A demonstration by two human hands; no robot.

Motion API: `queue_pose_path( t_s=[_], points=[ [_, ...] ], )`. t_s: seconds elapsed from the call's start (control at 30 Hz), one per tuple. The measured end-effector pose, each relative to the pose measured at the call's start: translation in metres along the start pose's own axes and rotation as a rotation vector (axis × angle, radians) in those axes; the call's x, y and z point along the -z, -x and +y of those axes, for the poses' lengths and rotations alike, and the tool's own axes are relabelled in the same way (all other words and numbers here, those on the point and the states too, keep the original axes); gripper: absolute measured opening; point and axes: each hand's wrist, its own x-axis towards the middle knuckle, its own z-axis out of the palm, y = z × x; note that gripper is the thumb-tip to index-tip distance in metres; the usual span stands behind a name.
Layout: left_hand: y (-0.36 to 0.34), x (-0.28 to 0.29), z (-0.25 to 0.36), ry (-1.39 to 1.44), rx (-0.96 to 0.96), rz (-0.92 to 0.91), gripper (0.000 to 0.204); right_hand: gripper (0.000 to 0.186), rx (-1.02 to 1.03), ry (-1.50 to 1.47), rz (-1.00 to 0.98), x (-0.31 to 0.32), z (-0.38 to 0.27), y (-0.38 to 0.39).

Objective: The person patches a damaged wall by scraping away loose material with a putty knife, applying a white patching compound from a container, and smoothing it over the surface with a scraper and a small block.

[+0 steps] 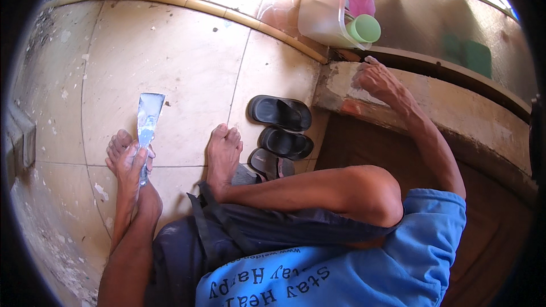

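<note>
My left hand (132, 166) is shut on the handle of a metal putty knife (149, 115). Its wide grey blade points away from me over the beige floor tiles (170, 62), just above my bare left foot (120, 146). My right hand (378, 78) reaches out to the right. It rests with fingers spread on the top corner of a rough concrete ledge (341, 88) and holds nothing. I am squatting, and my bare right foot (223, 153) is flat on the tiles between the two hands.
Black sandals (280, 112) lie in a stack beside my right foot, against the ledge. A translucent plastic jug (321, 18) with a pink lid and a green cup (364, 28) stands on the raised tile border. A darker brown recess (364, 148) lies below the ledge.
</note>
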Motion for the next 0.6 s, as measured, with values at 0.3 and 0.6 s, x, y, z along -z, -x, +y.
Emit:
queue_pose_path(
  t_s=[0.3, 0.6],
  points=[
    [-0.002, 0.000, -0.011, 0.000, -0.119, 0.045, 0.041, 0.012, 0.058, 0.207, 0.030, -0.041, -0.005, -0.021],
    [-0.004, 0.002, -0.011, -0.042, -0.112, 0.010, 0.042, 0.012, -0.005, 0.289, -0.074, -0.027, -0.004, -0.001]
  ],
)
